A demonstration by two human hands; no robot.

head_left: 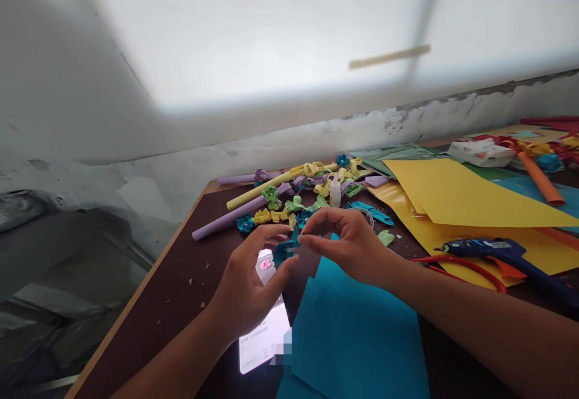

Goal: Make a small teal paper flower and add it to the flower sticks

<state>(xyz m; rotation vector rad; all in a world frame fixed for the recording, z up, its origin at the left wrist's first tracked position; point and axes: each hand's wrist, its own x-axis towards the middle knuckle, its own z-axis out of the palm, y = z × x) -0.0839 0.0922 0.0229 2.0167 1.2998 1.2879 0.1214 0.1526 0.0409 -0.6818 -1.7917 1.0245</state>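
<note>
A small folded blue paper flower [284, 251] is held between my two hands, above a lit phone [263, 345] and sheets of blue paper [362, 326]. My left hand [246, 278] curls around its left side, with the fingers closed on it. From the right, the thumb and forefinger of my right hand [344, 239] pinch its upper edge. The phone's screen shows a pink flower picture. Just beyond my hands lie yellow crinkled paper pieces [269, 216] and a blue paper flower [245, 224].
Purple [235, 215] and yellow paper rolls [257, 196], a green paper flower [272, 197] and a small glue bottle [335, 193] lie behind my hands. On the right are yellow sheets [470, 197], red-handled scissors [479, 271] and a blue glue gun [488, 248]. The table's edge [149, 278] runs along the left.
</note>
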